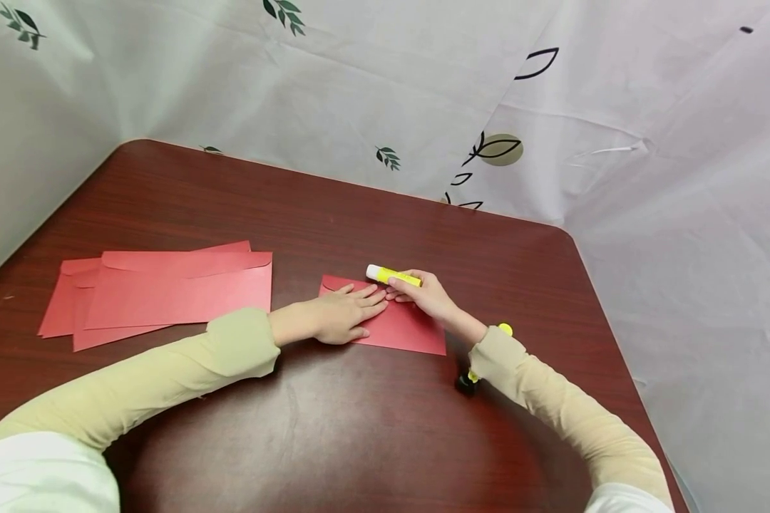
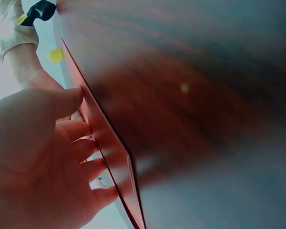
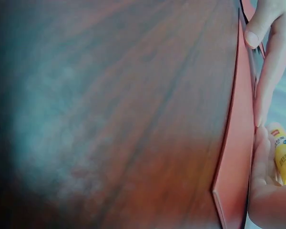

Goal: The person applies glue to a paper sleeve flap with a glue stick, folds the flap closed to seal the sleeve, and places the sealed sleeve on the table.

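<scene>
A red envelope [image 1: 417,329] lies flat on the table, its flap edge toward the far left. My left hand [image 1: 343,315] rests palm down on it with the fingers straight and spread. My right hand [image 1: 426,294] holds a yellow glue stick [image 1: 394,276] with a white cap on its left end. Some right-hand fingers touch the envelope beside the left fingertips. In the right wrist view, the glue stick [image 3: 284,157] lies between the right thumb and fingers, partly cut off by the frame. The left wrist view shows the left fingers against the envelope [image 2: 117,157].
Several more red envelopes [image 1: 186,292] lie overlapped at the left of the dark wooden table [image 1: 334,427]. A black and yellow device [image 1: 466,385] sits at my right wrist. White leaf-patterned sheeting [image 1: 359,85] hangs behind the table.
</scene>
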`<move>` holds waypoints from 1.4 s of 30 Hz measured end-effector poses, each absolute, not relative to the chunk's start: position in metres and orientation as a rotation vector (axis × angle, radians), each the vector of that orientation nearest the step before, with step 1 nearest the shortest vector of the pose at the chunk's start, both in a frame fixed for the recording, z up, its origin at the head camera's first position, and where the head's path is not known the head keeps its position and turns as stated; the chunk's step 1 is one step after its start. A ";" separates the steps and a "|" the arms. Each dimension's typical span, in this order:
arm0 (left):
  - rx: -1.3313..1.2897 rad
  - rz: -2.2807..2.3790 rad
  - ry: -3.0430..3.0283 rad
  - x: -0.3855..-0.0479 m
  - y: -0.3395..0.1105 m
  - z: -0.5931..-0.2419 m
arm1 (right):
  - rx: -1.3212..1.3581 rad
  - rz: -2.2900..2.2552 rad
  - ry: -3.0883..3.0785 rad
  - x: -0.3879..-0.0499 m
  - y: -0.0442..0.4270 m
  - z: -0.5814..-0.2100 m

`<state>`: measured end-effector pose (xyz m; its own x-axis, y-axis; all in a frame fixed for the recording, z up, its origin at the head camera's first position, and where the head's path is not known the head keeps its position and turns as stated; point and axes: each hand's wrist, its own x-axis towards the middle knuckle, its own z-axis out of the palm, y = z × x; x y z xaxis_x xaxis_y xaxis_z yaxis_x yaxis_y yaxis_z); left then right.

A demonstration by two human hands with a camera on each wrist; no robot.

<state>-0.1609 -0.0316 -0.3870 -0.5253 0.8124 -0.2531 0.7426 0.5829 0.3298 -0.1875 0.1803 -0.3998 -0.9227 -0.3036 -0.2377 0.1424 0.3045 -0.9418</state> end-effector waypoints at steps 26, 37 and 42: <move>1.234 0.283 2.423 -0.162 -0.033 -0.385 | -0.237 -1.656 2.144 -0.183 0.188 -0.402; 1.217 0.364 2.417 -0.161 -0.034 -0.386 | -0.209 -1.617 2.160 -0.184 0.190 -0.401; 1.195 0.301 2.429 -0.159 -0.035 -0.383 | -0.230 -1.624 2.144 -0.183 0.191 -0.402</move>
